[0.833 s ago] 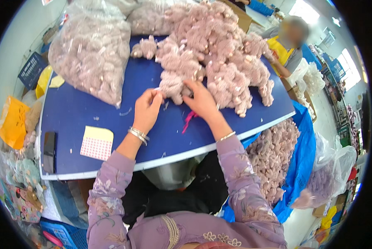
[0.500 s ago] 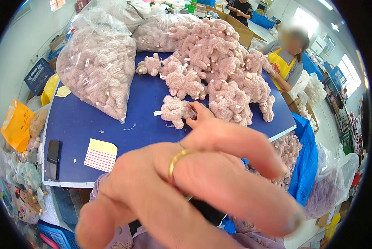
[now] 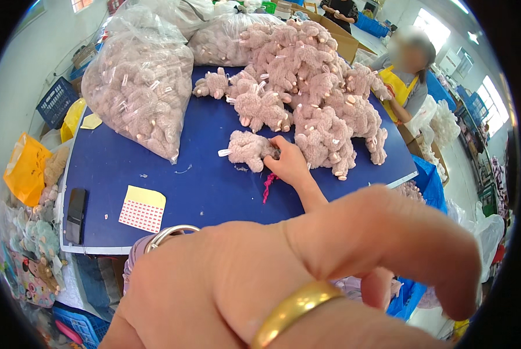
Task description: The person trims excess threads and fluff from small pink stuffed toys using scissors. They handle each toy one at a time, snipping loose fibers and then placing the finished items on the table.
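On the blue table, my right hand (image 3: 289,165) closes its thumb and fingers on one end of a fluffy pinkish-grey plush toy (image 3: 247,150). The toy lies down, its white tag sticking out on the left. Beside that wrist is a bright pink tangle of string (image 3: 268,186). My left hand (image 3: 231,273) looms very close, filling the lower middle, with a gold ring on one finger. Its fingers are apart and loosely bent, and I see nothing in them; some fingertips fall outside the picture. A heap of similar plush toys (image 3: 298,64) rises just beyond my right hand.
A clear bag of plush toys (image 3: 138,93) stands at the left back. A black phone (image 3: 75,215) and a sheet of small red-and-white labels (image 3: 143,209) lie near the table's left front. Across the table's right side, a person in a yellow apron (image 3: 397,87) handles a toy.
My left hand has come closer and lower, uncovering my right forearm and the pink string. My right hand stays on the same toy, which has turned slightly.
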Demonstrator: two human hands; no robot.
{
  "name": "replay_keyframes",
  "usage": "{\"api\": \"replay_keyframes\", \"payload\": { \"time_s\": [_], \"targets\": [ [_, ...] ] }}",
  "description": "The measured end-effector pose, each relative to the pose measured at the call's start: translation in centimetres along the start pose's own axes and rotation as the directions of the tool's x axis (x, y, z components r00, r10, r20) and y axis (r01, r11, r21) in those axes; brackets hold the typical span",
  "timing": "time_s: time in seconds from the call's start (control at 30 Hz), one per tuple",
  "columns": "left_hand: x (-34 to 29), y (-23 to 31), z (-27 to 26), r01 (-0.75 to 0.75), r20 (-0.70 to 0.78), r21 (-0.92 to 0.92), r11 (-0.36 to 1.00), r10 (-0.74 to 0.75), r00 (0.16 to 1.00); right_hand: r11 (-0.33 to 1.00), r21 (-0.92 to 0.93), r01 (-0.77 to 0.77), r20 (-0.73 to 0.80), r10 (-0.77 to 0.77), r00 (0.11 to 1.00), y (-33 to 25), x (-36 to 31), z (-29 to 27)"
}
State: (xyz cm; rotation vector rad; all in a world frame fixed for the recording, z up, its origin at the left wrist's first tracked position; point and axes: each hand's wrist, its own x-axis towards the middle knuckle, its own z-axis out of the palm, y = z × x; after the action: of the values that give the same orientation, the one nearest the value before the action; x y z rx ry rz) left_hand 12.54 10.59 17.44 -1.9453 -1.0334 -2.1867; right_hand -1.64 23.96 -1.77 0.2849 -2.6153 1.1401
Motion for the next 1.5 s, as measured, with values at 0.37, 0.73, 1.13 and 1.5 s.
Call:
{"api": "replay_keyframes", "payload": {
  "time_s": [0.37,0.73,1.13,1.5],
  "targets": [
    [-10.1,-5.3,-14.3,0.648,-0.786,0.339,0.682,-0.173,0.594,0.326,0.875,-0.358,0.277,0.268,0.923,-1.5,-1.5,-1.0],
    [-16.2,-9.2,-15.6,0.745,-0.726,-0.091,0.661,-0.556,0.405,0.665,0.651,-0.365,0.315,0.2,0.928,-3.8,-2.0,-0.1],
    [-16.9,-9.5,-15.2,0.766,-0.76,-0.038,0.642,-0.516,0.395,0.605,0.772,-0.193,0.077,0.212,0.974,-4.1,-2.1,-0.8],
    [-16.2,-9.4,-14.9,0.615,-0.733,-0.281,0.737,-0.578,0.359,0.524,0.814,-0.252,0.106,0.293,0.95,-2.4,-1.9,-1.2]
  ]
}}
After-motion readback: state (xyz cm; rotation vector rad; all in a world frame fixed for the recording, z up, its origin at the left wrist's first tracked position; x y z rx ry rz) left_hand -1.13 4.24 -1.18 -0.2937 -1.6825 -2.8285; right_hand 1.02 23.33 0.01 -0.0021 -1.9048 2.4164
